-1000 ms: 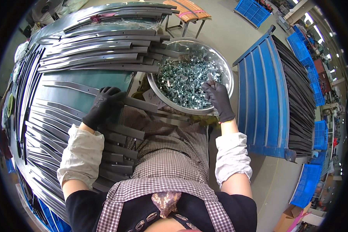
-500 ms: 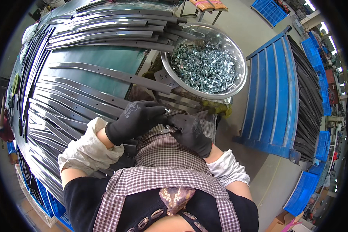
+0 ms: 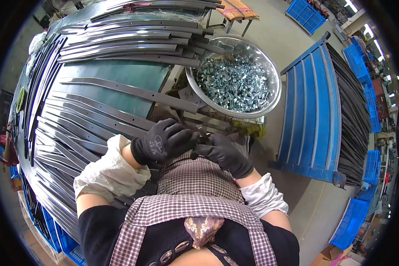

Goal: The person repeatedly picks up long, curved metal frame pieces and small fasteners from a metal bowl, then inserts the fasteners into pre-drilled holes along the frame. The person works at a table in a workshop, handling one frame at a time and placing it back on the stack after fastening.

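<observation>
My left hand (image 3: 165, 141), in a black glove, is curled closed in front of my lap. Its fingertips meet those of my right hand (image 3: 225, 155), also black-gloved and closed in a pinch. Where they meet, a small metal clip (image 3: 202, 131) shows partly between the fingers; most of it is hidden. To the left, long dark grey strips (image 3: 86, 128) with small holes lie on the green-topped table (image 3: 115, 71). A single strip (image 3: 133, 91) juts past the table's edge beyond my left hand.
A round metal basin (image 3: 277, 91) full of small shiny clips (image 3: 235, 84) stands ahead, right of the table. Further right is a blue metal rack (image 3: 308, 111) holding dark strips (image 3: 352, 115). A stool (image 3: 237, 9) and blue crates (image 3: 307, 17) are at the back; another person (image 3: 6, 148) is at far left.
My hands have come together at the fingertips. The left has turned and curled in tighter; the right has shifted slightly right. The metal pieces seen at each hand earlier are now mostly covered.
</observation>
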Demonstrator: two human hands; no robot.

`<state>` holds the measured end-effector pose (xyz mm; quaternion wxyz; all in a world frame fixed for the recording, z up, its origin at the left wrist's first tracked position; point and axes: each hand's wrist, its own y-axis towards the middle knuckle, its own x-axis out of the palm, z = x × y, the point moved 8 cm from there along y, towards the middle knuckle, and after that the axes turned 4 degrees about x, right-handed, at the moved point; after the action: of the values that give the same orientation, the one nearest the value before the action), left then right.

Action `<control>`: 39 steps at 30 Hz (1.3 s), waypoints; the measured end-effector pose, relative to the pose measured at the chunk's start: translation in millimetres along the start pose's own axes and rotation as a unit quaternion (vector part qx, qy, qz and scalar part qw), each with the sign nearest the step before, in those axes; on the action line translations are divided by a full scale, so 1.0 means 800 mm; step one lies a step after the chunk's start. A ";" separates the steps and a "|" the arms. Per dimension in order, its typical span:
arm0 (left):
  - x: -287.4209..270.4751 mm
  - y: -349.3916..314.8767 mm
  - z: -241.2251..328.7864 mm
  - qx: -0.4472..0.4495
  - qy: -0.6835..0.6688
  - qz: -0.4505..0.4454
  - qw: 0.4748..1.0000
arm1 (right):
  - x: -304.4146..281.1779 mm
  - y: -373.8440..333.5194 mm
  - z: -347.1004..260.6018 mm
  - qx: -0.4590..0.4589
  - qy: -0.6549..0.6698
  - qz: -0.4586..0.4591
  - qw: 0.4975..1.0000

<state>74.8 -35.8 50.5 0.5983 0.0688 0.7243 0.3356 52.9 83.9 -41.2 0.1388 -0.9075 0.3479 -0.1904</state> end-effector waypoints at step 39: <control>0.061 -0.065 -0.143 -0.255 -0.185 -0.122 0.941 | -0.094 -0.005 -0.009 -0.226 -0.472 0.303 0.796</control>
<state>-27.6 -97.0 -12.4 0.7556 -0.1142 0.4943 0.4143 0.2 137.2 -52.2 0.1278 -0.7385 0.5297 0.3972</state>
